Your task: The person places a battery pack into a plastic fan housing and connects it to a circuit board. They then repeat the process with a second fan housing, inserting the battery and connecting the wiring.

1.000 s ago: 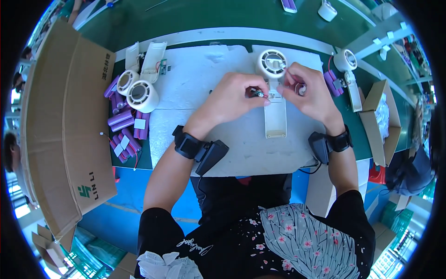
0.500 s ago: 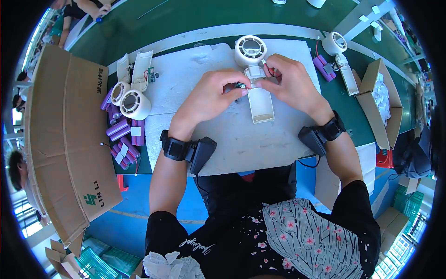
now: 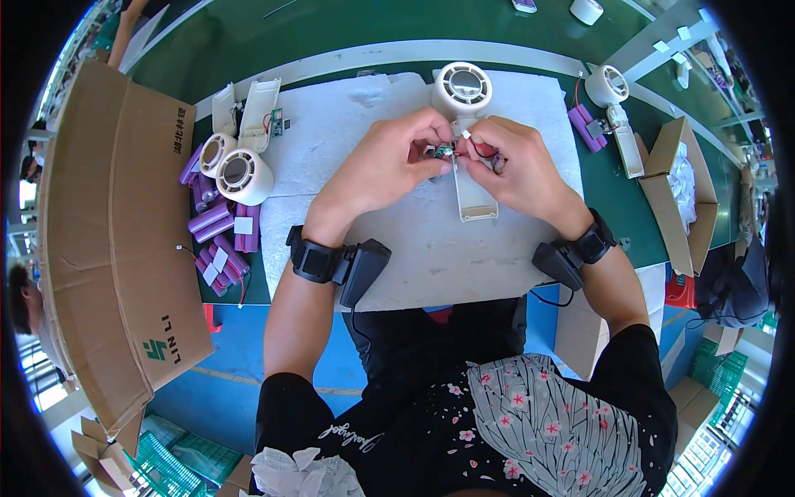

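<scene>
A white handheld fan point(image 3: 462, 88) lies on the foam sheet with its round head away from me and its handle shell point(image 3: 476, 203) open toward me. Over the handle, my left hand point(image 3: 377, 170) pinches a small green circuit board point(image 3: 444, 151). My right hand point(image 3: 523, 170) is closed beside it, gripping thin wires point(image 3: 485, 151), red and dark. A small white plug point(image 3: 466, 134) sticks up by the right fingertips. Both sets of fingertips nearly meet, and the exact contact between wires and board is hidden.
On the left stand more fan parts point(image 3: 244, 176), purple battery packs point(image 3: 211, 221) and a large cardboard box point(image 3: 124, 240). Another opened fan point(image 3: 607, 85) with a purple battery pack point(image 3: 587, 127) lies right, near an open carton point(image 3: 704, 199). The foam sheet point(image 3: 397, 265) covers the green table's front.
Both hands have drawn closer together over the handle. The green board has come to the right, toward the right fingertips. The view has shifted slightly.
</scene>
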Demonstrator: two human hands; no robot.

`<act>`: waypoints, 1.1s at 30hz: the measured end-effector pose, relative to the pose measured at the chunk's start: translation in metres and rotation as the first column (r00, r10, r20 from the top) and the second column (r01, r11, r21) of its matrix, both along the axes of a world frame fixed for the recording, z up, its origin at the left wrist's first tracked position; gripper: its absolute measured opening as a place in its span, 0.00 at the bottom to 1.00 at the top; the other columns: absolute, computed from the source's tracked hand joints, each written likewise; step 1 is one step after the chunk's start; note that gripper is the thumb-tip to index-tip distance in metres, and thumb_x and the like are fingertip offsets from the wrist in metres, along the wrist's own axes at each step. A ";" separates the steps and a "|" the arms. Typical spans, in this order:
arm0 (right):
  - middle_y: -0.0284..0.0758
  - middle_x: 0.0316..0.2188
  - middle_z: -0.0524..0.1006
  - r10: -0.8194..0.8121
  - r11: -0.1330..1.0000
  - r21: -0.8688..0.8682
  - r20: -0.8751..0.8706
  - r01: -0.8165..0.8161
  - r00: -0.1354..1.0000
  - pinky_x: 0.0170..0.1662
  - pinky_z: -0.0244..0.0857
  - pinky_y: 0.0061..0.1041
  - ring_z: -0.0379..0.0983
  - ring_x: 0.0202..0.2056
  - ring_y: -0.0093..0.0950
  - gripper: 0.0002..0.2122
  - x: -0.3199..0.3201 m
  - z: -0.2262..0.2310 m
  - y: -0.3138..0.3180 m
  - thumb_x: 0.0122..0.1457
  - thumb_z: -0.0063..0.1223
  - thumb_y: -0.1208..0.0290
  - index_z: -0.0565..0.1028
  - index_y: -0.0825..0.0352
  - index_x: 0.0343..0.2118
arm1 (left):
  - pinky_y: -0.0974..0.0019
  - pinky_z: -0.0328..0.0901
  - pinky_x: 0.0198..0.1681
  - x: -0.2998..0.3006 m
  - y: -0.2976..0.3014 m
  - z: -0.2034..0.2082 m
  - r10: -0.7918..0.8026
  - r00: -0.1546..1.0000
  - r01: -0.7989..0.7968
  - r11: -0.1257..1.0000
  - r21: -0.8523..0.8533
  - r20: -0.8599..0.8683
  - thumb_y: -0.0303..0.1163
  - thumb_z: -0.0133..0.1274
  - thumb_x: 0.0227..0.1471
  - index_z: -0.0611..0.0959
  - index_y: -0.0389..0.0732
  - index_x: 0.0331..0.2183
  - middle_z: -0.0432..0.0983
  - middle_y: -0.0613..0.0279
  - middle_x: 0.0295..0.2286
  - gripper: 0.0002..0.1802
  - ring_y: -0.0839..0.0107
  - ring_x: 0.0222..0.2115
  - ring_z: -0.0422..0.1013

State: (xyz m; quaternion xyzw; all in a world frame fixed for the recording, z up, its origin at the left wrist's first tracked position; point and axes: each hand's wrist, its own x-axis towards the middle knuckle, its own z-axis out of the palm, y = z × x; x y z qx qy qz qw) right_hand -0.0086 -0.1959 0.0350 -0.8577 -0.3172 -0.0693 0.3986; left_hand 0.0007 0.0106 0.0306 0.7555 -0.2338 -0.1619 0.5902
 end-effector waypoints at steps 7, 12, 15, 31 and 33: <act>0.35 0.21 0.71 0.019 1.000 0.017 -0.031 -0.018 0.999 0.24 0.59 0.23 0.67 0.21 0.27 0.11 0.001 0.001 0.001 0.46 0.60 0.81 0.65 0.68 0.21 | 0.73 0.66 0.38 0.001 0.004 0.006 -0.011 0.994 -0.001 0.994 0.108 0.105 0.17 0.54 0.47 0.79 0.36 0.36 0.77 0.65 0.32 0.11 0.77 0.33 0.70; 0.34 0.20 0.70 0.059 0.997 -0.044 -0.013 -0.060 0.998 0.23 0.59 0.24 0.66 0.20 0.27 0.10 0.001 0.006 0.002 0.46 0.60 0.81 0.67 0.69 0.22 | 0.70 0.67 0.37 0.002 0.006 -0.004 0.060 0.975 -0.060 0.998 -0.005 0.213 0.18 0.52 0.46 0.83 0.38 0.33 0.78 0.60 0.31 0.10 0.72 0.31 0.73; 0.34 0.19 0.69 0.061 0.997 -0.038 -0.019 -0.061 0.998 0.23 0.59 0.24 0.66 0.20 0.28 0.09 0.001 0.005 0.001 0.46 0.60 0.81 0.68 0.69 0.22 | 0.71 0.67 0.37 0.002 0.006 0.001 0.080 0.991 -0.087 0.994 0.060 0.108 0.18 0.52 0.46 0.83 0.37 0.33 0.78 0.59 0.31 0.10 0.73 0.31 0.73; 0.34 0.21 0.71 0.062 0.998 -0.005 0.022 -0.062 0.998 0.24 0.61 0.25 0.68 0.22 0.30 0.07 0.001 0.002 0.001 0.45 0.59 0.81 0.71 0.68 0.25 | 0.77 0.65 0.32 0.000 -0.002 0.000 0.016 0.990 -0.033 0.992 -0.118 -0.143 0.21 0.58 0.48 0.77 0.36 0.35 0.75 0.68 0.28 0.10 0.83 0.29 0.70; 0.35 0.22 0.71 0.074 0.997 0.004 0.002 -0.074 0.997 0.25 0.61 0.25 0.69 0.22 0.29 0.07 0.001 0.002 0.000 0.45 0.59 0.81 0.71 0.68 0.26 | 0.78 0.65 0.32 0.000 -0.001 0.002 0.006 0.989 -0.018 0.997 -0.081 -0.151 0.22 0.59 0.49 0.77 0.36 0.35 0.75 0.68 0.30 0.10 0.83 0.30 0.70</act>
